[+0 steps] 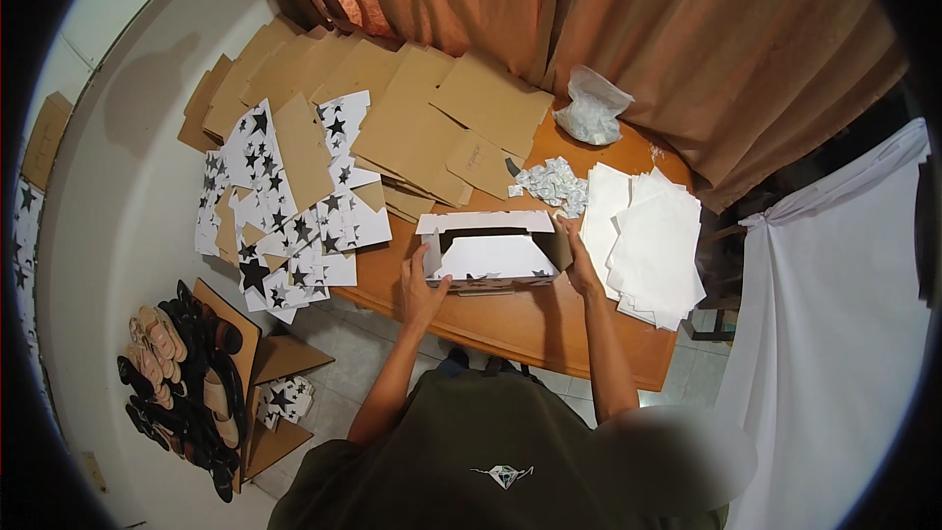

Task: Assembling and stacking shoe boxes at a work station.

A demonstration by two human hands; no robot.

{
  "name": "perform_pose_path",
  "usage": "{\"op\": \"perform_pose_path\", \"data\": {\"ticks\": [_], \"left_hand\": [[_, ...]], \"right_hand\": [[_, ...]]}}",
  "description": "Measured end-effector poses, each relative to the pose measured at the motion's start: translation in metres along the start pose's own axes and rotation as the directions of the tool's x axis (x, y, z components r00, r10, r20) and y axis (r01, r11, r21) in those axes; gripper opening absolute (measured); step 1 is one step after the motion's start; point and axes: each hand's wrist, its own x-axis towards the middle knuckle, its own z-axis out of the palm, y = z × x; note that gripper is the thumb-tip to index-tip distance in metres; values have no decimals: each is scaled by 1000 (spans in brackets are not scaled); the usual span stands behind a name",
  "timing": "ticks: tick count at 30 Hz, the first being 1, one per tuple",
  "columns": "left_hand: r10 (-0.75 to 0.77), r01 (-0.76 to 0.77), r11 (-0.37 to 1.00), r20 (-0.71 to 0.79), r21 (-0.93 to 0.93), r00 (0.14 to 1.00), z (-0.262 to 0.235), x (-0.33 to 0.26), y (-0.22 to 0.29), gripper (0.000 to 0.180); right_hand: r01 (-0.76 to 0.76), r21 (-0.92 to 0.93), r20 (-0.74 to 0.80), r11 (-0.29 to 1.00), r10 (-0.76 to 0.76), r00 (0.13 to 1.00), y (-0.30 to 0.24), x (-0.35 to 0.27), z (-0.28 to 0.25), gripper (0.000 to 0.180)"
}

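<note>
A partly folded cardboard box (496, 257), white with dark stars on its outer side, is held at the front edge of the table. My left hand (423, 287) grips its left end, thumb near the front lower corner and fingers along the side panel. My right hand (581, 263) is closed on the right end, where a brown flap (561, 247) stands up; part of its fingers is hidden behind the flap. The long back wall stands raised, with a dark gap below its edge.
Brown flat cardboard sheets (407, 128) and star-printed pieces (260, 162) pile up on the left and back of the wooden table (510, 339). Small silvery packets (552, 185), a plastic bag (594, 103) and white paper sheets (648, 245) lie right. Shoes (182, 373) fill a lower-left rack.
</note>
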Motion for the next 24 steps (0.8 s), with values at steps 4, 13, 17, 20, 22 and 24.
{"op": "perform_pose_path", "data": {"ticks": [4, 13, 17, 20, 22, 24], "left_hand": [[271, -257, 955, -92, 146, 958, 6, 12, -3, 74], [62, -66, 995, -46, -76, 997, -1, 21, -2, 76], [129, -130, 991, 100, 9, 987, -15, 30, -1, 77], [135, -130, 990, 116, -45, 984, -17, 31, -17, 71], [167, -160, 981, 56, -109, 984, -17, 30, -34, 67], [105, -125, 959, -91, -256, 990, -16, 30, -46, 67]], "right_hand": [[241, -324, 121, 915, -213, 970, 8, -8, 6, 77], [320, -709, 214, 628, -241, 947, -2, -22, 20, 56], [274, -691, 185, 669, -202, 962, -4, -19, 12, 58], [264, -664, 163, 700, -209, 964, -3, -15, 9, 55], [275, -666, 182, 693, -206, 961, -7, -16, 12, 53], [269, -645, 177, 715, -203, 963, -8, -13, 8, 52]]}}
